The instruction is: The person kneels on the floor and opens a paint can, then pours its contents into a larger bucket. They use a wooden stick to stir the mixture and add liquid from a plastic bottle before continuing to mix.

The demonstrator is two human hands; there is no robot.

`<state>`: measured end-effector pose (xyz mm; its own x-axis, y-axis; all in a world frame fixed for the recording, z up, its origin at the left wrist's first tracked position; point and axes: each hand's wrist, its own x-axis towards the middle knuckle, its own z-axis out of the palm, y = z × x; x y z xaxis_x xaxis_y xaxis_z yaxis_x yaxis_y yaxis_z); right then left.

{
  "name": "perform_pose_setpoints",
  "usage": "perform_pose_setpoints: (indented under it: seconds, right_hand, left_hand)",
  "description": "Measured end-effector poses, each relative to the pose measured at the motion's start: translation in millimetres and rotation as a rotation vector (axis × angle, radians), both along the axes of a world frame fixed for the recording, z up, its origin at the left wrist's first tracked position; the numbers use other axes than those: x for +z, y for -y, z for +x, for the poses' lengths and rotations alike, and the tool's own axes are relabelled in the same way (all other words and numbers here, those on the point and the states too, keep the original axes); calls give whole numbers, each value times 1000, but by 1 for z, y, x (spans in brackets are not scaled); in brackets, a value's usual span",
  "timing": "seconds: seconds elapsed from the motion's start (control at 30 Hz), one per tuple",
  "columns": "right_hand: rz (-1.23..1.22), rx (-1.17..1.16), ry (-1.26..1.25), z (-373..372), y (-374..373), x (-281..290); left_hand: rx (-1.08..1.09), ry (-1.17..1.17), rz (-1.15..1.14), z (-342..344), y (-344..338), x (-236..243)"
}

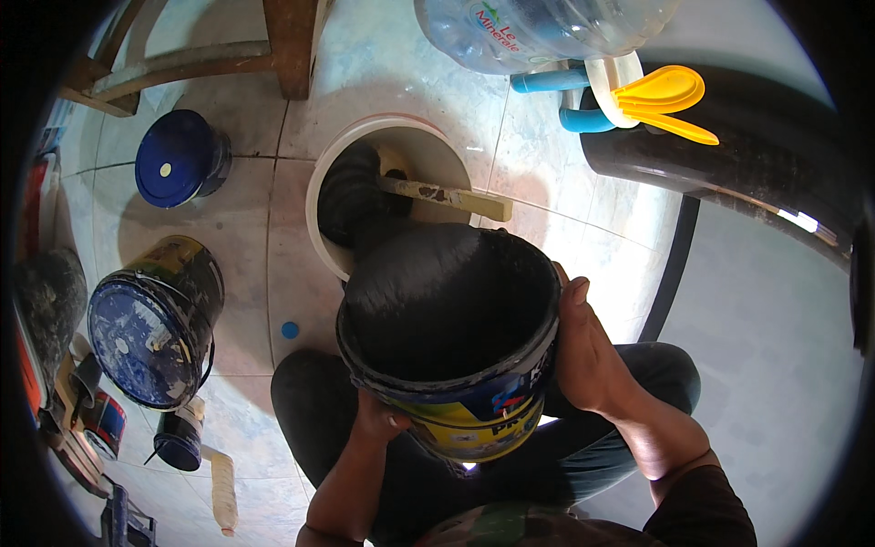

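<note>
A paint bucket [474, 433] with a yellow and blue label is tilted over my lap, its mouth toward the far left. Thick black paint [419, 273] slides over its rim and runs down into a cream-white bucket [325, 164] on the floor. My left hand [376, 419] grips the tilted bucket low on its left side; part of that hand is hidden beneath it. Against its right side, near the rim, my right hand [586, 346] is wrapped. A paint-stained wooden stick [456, 196] leans inside the white bucket, its end sticking out over the right rim.
Left on the tiles stand a blue-lidded tub [173, 157], a larger lidded pail [146, 333], a small dark can [179, 442] and a roller [221, 492]. A clear water bottle [547, 32], yellow spoons [670, 96] and a wooden stool [290, 55] are farther off.
</note>
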<state>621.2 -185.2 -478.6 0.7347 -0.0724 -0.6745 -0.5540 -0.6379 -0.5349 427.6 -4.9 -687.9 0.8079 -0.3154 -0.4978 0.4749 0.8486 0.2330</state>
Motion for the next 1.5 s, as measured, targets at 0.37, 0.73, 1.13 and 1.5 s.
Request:
perform_pose_setpoints:
  seconds: [0.37, 0.73, 1.13, 1.5]
  right_hand:
    - [-67, -15, -17, -1, -1, -3]
    - [-25, 6, -20, 5, -2, 0]
    - [119, 30, 25, -6, 5, -5]
    - [108, 86, 72, -5, 11, -8]
  left_hand:
    - [-62, -25, 71, 23, -5, 21]
    - [-75, 84, 142, 17, -1, 8]
    - [-24, 45, 32, 29, -4, 17]
    - [44, 129, 82, 18, 4, 11]
